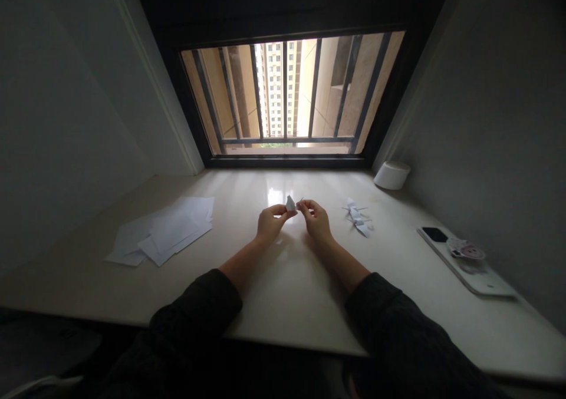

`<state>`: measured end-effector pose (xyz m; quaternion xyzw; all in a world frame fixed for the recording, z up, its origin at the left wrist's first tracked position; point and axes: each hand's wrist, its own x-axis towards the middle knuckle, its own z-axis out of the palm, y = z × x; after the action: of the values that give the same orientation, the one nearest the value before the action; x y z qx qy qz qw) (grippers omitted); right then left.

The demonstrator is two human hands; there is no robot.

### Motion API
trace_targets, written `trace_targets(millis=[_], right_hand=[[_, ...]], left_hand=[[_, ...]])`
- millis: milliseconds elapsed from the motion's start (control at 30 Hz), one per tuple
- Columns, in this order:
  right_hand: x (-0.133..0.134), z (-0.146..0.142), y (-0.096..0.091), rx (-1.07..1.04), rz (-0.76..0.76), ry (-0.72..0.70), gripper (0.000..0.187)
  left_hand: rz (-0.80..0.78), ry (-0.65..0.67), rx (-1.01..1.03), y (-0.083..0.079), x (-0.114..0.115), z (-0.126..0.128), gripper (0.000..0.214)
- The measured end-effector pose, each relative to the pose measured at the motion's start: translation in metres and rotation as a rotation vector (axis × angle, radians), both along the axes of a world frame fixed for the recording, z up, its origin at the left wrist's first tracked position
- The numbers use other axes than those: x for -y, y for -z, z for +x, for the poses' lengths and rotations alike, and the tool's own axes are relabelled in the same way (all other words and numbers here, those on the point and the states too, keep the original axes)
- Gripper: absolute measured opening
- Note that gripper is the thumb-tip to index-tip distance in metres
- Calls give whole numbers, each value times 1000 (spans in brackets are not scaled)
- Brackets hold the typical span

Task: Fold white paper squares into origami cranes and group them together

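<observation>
My left hand (270,223) and my right hand (315,220) meet above the middle of the pale stone desk (283,293), and both pinch a small piece of folded white paper (290,204). Its exact shape is partly hidden by my fingers. To the right of my right hand lies a folded white paper crane (357,218) on the desk. A loose pile of white paper sheets (163,230) lies well to the left of my left hand.
A white smartphone (464,261) with a black camera patch and a round sticker lies near the right wall. A white cylindrical cup (391,175) stands in the far right corner. A barred window (287,92) rises behind the desk's far edge, with walls on both sides.
</observation>
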<state>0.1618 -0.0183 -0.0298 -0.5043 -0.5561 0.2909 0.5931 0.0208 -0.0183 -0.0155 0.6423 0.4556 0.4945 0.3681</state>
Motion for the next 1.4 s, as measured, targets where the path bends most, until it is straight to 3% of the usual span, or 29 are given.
trace_targets(millis=[233,467,1133,1400], right_hand=[[-2,1,3,54,1,5,28],[1,-3,2,-28,-1,-23,28],[4,-7,1,-113,-24,-68,27],[6,-5,-2,-35,-7,39,29]], left_hand=[[-85,12,46,0,0,0,36],[-185,-26,189,-3,2,3,34],[-146,-40,129,-2,0,3,33],[-180,-51,111,-1,-1,4,31]])
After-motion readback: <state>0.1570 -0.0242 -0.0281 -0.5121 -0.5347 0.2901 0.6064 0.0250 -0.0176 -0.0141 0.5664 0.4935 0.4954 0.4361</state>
